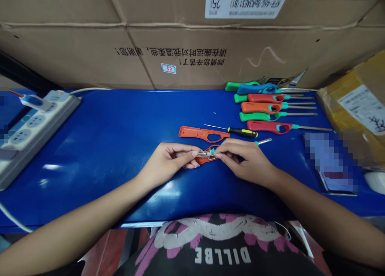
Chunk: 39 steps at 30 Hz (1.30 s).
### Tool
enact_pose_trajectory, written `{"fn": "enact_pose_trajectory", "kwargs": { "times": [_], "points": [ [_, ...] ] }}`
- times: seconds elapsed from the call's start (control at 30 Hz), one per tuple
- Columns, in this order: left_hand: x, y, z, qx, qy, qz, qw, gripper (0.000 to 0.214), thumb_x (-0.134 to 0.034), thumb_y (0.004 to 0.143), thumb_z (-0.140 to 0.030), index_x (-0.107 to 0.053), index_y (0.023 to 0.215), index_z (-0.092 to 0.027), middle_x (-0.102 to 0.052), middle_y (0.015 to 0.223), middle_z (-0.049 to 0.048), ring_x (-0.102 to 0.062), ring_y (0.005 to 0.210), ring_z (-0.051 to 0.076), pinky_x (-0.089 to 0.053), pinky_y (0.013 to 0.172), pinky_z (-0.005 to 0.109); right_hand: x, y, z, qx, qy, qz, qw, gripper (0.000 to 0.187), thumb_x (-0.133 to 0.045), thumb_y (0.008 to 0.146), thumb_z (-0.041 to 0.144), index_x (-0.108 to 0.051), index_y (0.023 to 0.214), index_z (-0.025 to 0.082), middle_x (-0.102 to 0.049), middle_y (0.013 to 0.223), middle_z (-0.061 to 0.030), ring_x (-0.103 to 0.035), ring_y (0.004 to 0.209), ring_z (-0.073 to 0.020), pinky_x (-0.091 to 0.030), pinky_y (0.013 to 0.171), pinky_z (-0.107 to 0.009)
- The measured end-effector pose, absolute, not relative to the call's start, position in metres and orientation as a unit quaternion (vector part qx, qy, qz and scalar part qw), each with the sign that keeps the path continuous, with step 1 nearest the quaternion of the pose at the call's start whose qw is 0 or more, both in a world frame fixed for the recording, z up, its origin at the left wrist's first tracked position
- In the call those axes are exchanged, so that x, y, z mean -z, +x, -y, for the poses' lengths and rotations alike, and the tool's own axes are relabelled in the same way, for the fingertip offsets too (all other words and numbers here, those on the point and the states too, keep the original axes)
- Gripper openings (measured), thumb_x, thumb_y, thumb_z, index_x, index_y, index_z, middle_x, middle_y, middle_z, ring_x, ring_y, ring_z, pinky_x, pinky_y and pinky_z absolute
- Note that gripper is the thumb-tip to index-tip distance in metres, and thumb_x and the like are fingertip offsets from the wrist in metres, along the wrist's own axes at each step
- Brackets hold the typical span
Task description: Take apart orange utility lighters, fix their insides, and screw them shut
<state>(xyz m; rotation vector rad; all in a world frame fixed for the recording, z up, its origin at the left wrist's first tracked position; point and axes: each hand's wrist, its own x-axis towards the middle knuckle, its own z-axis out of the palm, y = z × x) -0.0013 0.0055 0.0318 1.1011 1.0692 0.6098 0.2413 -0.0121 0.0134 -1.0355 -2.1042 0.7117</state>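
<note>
Both hands meet over an opened orange lighter body point(207, 155) lying on the blue table point(114, 140). My left hand point(168, 162) pinches a small metal part at the lighter's left end. My right hand point(243, 158) pinches the same spot from the right, near a teal trigger piece; a metal tube point(264, 141) sticks out behind it. Just beyond the hands lie the detached orange shell half point(203, 133) and a black-and-yellow screwdriver point(237, 131).
Several long-nosed lighters, green, blue, red and orange point(267, 107), lie in a row at the back right. A power strip point(30, 127) sits at the left. Cardboard boxes point(186, 39) wall the back; a yellow parcel point(357, 103) stands at the right.
</note>
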Motion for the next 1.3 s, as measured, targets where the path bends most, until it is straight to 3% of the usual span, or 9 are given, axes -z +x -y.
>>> {"fn": "enact_pose_trajectory", "kwargs": {
  "times": [0.47, 0.7, 0.9, 1.3],
  "points": [
    [-0.0332, -0.0026, -0.0059, -0.284, 0.494, -0.487, 0.661, 0.020, -0.075, 0.085, -0.023, -0.079, 0.102, -0.013, -0.079, 0.078, 0.0060, -0.071, 0.064, 0.011, -0.060, 0.067, 0.018, -0.0122, 0.2390, 0.0123, -0.252, -0.414, 0.804, 0.344, 0.009, -0.063, 0.093, 0.015, -0.071, 0.098, 0.017, -0.062, 0.078, 0.0013, -0.048, 0.057, -0.0066, -0.043, 0.055, -0.022],
    [-0.0300, -0.0017, -0.0070, -0.279, 0.486, -0.484, 0.672, 0.019, -0.074, 0.086, -0.023, -0.079, 0.102, -0.013, -0.079, 0.078, 0.0059, -0.071, 0.065, 0.009, -0.059, 0.068, 0.016, -0.0106, 0.2400, 0.0107, -0.209, -0.398, 0.816, 0.363, 0.012, -0.062, 0.094, 0.013, -0.072, 0.098, 0.019, -0.071, 0.091, -0.0026, -0.065, 0.076, -0.0111, -0.053, 0.068, -0.023],
    [-0.0322, 0.0001, -0.0073, -0.286, 0.488, -0.479, 0.671, 0.015, -0.072, 0.088, -0.018, -0.080, 0.099, -0.013, -0.078, 0.073, 0.0038, -0.069, 0.061, 0.007, -0.057, 0.063, 0.012, -0.0092, 0.2393, 0.0122, -0.198, -0.401, 0.814, 0.370, 0.011, -0.064, 0.093, 0.014, -0.072, 0.098, 0.019, -0.074, 0.090, -0.0022, -0.069, 0.080, -0.0126, -0.057, 0.071, -0.024],
    [-0.0338, 0.0000, -0.0042, -0.276, 0.494, -0.494, 0.660, 0.019, -0.073, 0.086, -0.022, -0.079, 0.102, -0.012, -0.079, 0.078, 0.0065, -0.072, 0.065, 0.012, -0.062, 0.072, 0.023, -0.0097, 0.2385, 0.0127, -0.175, -0.380, 0.831, 0.367, 0.015, -0.061, 0.094, 0.012, -0.073, 0.098, 0.020, -0.077, 0.091, -0.0034, -0.072, 0.082, -0.0142, -0.059, 0.073, -0.027]
  ]
}}
